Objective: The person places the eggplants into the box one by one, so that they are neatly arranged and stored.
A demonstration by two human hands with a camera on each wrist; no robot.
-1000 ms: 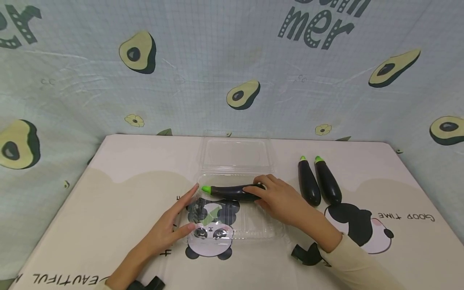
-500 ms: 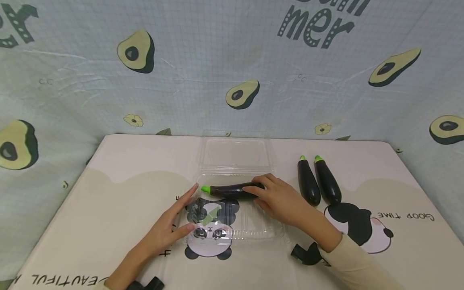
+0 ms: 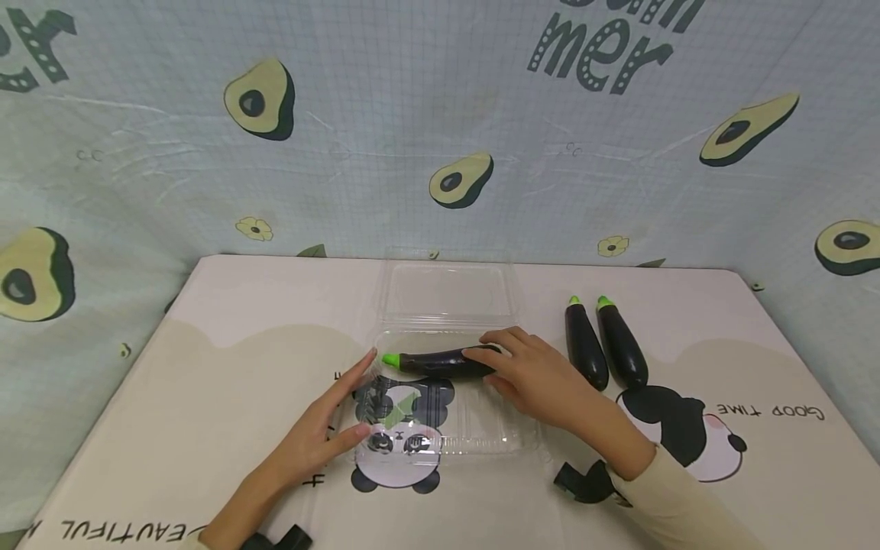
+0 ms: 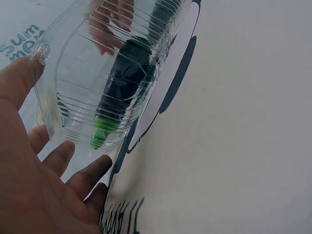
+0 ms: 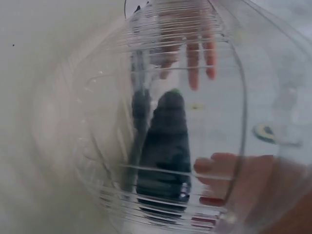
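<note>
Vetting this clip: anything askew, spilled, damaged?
Nothing stands out. The eggplant sits inside the clear container, right hand holding its blunt end, lid open; two other eggplants lie side by side on the table. No spill or damage shows.

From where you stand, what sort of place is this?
Probably a staged tabletop set-up, not a working kitchen: an avocado-print sheet stands behind the cartoon-print table, where one eggplant lies in an open clear plastic clamshell.
</note>
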